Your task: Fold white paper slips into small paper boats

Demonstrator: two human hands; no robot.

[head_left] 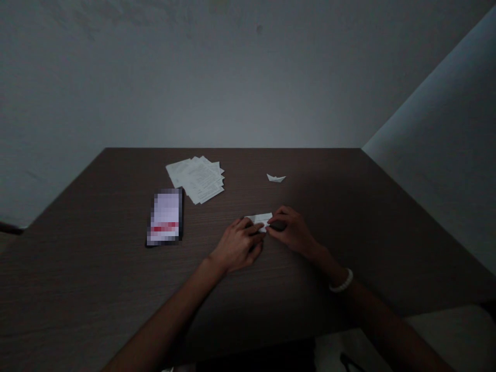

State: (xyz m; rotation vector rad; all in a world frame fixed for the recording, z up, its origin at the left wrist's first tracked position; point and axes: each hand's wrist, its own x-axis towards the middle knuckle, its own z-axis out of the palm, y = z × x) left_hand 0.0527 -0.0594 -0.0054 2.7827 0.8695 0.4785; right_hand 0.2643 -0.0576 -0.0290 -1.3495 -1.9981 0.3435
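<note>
A small white piece of folded paper [260,218] lies on the dark wooden table between my hands. From the left, my left hand [241,244] holds the paper down, its fingers bent over the near edge. At the paper's right end, my right hand [291,229] pinches it between thumb and fingertips. Part of the paper is hidden under the fingers, so its exact fold cannot be made out. Beyond my hands sits a small white paper boat [276,179], touched by neither hand.
A fanned stack of printed paper sheets [197,178] lies at the back left of the table [333,175]. Nearer, a phone [165,217] with a blurred screen lies left of my left hand. A pale wall [232,77] rises behind the table's far edge.
</note>
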